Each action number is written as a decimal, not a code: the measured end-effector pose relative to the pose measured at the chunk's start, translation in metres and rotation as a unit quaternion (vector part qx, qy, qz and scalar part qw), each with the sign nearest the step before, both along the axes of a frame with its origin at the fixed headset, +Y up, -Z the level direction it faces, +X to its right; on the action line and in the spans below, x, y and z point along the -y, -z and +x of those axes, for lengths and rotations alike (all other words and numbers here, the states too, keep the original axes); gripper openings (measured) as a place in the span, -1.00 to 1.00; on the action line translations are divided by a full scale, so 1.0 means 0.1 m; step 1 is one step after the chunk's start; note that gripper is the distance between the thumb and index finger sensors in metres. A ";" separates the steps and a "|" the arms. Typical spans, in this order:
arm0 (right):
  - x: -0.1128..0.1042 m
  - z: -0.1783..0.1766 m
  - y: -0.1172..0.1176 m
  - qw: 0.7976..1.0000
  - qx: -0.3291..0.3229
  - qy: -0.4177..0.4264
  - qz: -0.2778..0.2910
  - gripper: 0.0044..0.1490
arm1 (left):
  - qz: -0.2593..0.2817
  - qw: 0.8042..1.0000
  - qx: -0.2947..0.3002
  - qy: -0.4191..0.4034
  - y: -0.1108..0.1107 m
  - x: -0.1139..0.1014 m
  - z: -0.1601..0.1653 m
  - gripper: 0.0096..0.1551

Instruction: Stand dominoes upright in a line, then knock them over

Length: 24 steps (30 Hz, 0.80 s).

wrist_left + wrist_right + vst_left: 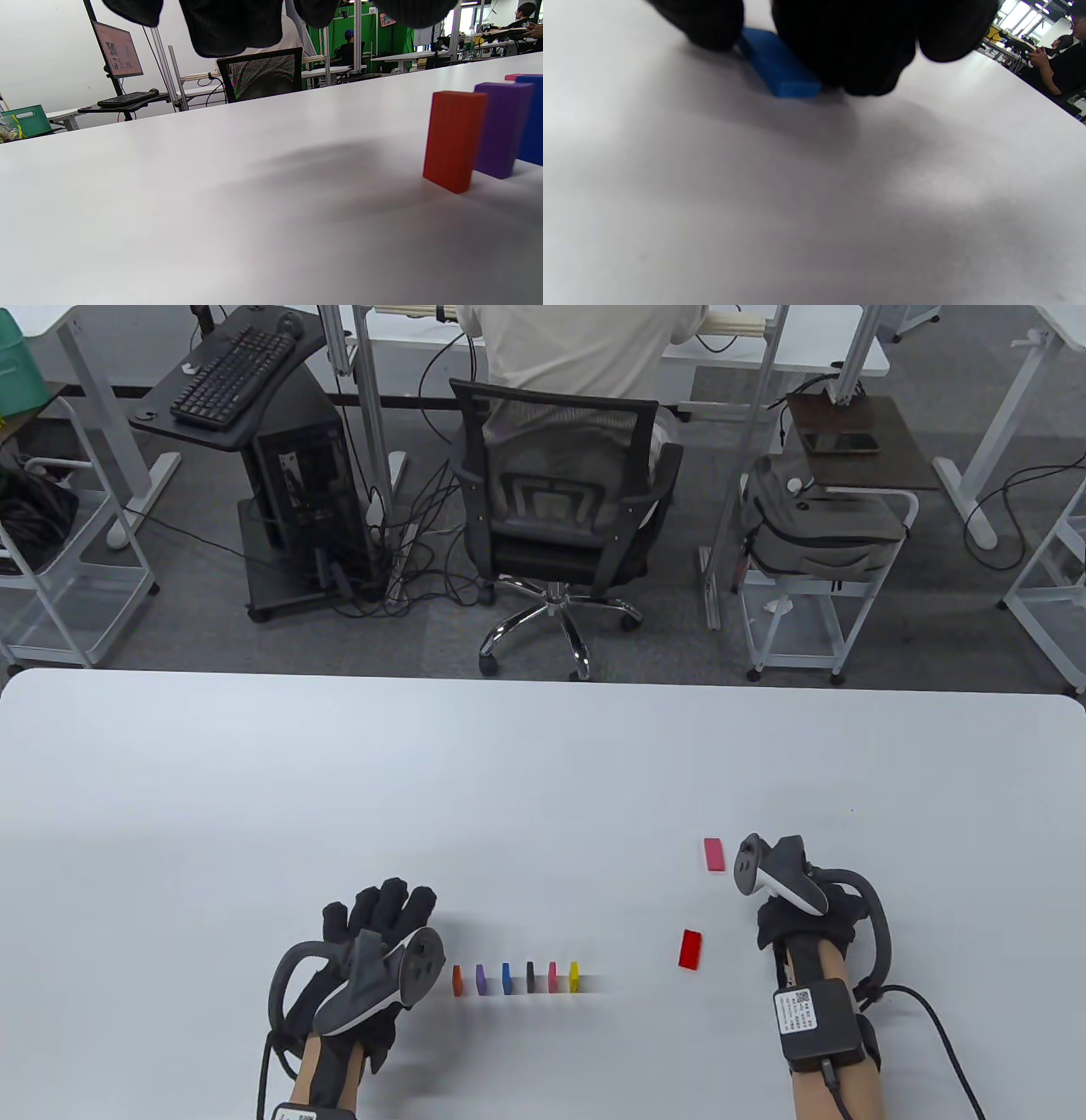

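Several dominoes stand upright in a row near the front edge: orange (457,980), purple (481,978), blue (506,976), black (531,976), pink (552,976), yellow (574,976). My left hand (382,912) lies open just left of the orange domino (454,140), fingers spread and holding nothing. My right hand (780,912) is far right of the row. In the right wrist view its fingers (848,46) pinch a second blue domino (778,70) lying flat on the table. The table view hides this domino under the hand. A red domino (691,948) and another pink domino (714,854) lie flat to the right hand's left.
The white table (543,780) stretches wide beyond the hands. Past its far edge a person sits in a black mesh office chair (560,500), with desks, a keyboard stand (229,377) and carts around.
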State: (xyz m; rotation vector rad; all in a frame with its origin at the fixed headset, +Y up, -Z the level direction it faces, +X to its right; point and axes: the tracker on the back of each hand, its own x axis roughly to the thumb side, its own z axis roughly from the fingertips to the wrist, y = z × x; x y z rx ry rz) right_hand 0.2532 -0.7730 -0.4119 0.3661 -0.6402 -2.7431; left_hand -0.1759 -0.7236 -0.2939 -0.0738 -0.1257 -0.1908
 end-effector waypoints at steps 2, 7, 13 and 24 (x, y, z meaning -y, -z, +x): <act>0.01 0.00 0.00 1.000 -0.001 -0.004 0.000 -0.30 | 0.000 1.000 0.000 0.002 0.00 0.00 0.00 -0.11; 0.03 0.01 -0.01 1.000 0.000 -0.014 0.001 -0.33 | 0.004 1.000 0.000 -0.003 0.00 0.00 0.00 -0.11; -0.05 0.04 -0.06 1.000 -0.006 0.026 0.013 -0.32 | 0.007 1.000 -0.003 -0.003 0.01 0.00 -0.03 -0.11; -0.53 -0.40 -0.45 0.981 -0.143 0.076 0.109 -0.45 | 0.010 1.000 0.006 -0.013 0.00 0.00 -0.01 -0.11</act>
